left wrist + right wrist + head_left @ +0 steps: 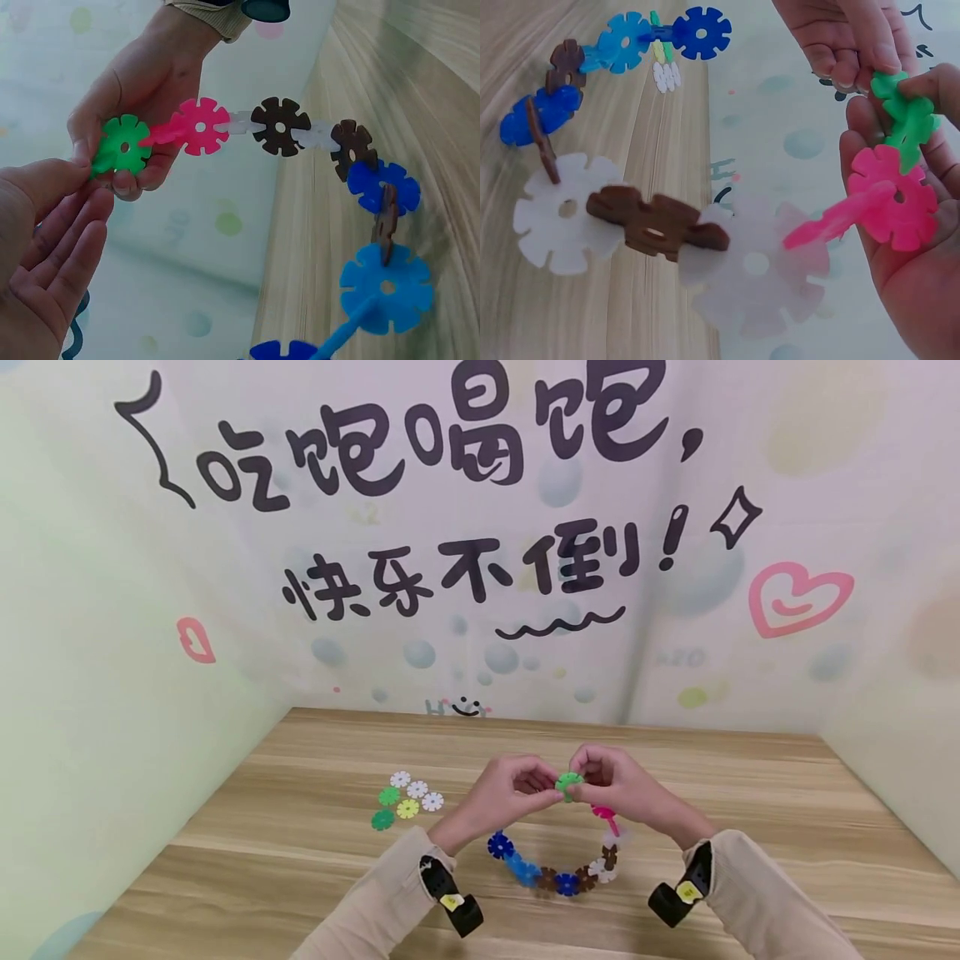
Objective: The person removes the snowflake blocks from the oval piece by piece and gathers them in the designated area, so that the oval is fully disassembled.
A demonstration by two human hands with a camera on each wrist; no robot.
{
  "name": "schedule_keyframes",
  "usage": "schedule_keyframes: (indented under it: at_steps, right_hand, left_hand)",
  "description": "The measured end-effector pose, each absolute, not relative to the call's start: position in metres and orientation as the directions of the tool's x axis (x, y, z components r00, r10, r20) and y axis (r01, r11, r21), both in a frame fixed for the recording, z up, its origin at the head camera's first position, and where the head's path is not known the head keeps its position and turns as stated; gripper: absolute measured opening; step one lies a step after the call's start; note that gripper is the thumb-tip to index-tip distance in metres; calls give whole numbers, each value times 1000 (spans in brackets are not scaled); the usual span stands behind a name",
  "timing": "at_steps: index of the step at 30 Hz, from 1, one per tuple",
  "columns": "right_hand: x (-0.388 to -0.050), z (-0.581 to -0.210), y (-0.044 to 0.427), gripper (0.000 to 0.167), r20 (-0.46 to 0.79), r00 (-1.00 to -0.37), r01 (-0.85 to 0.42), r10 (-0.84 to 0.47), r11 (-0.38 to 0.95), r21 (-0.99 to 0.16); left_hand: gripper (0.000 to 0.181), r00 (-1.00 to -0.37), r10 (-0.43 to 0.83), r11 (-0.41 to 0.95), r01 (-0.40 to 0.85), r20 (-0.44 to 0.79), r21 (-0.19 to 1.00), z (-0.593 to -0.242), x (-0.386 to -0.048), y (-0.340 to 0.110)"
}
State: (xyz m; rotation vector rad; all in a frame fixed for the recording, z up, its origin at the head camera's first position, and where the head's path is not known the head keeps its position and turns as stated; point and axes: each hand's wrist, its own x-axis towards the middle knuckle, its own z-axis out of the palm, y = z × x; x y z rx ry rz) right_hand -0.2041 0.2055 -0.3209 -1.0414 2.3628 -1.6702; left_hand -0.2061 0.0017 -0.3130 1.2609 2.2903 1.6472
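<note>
In the head view both hands meet above the table at one end of a chain of slotted plastic snowflake discs. My left hand pinches the outermost green disc between thumb and fingers. My right hand holds the neighbouring green disc, thumb on one side and fingers behind. These two green discs are joined at their slots. From them hang pink discs, then white and brown discs, blue ones and a light blue disc. A dark blue disc forms the chain's other end.
Loose discs lie on the wooden table left of the hands: white, green and yellow. A printed cloth backdrop stands behind the table. Each wrist wears a black camera.
</note>
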Motion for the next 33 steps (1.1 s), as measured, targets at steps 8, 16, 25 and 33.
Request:
schedule_keyframes:
  at_steps: [8, 16, 25, 33]
  right_hand:
    - [-202, -315, 208, 20, 292, -811, -446, -507, 212, -870]
    - [-201, -312, 211, 32, 412, -790, -547, -454, 219, -808]
    - [-202, -309, 201, 18, 626, -685, -727, -373, 288, -624]
    - [-202, -310, 197, 17, 639, -675, -737, -368, 304, -603]
  left_hand:
    - [12, -729, 521, 111, 574, 444, 811, -304, -196, 1]
    - [13, -797, 399, 71, 519, 452, 852, -302, -196, -3]
    - [15, -817, 376, -58, 450, 437, 891, -320, -209, 1]
    - [20, -826, 396, -57, 414, 401, 909, -329, -215, 1]
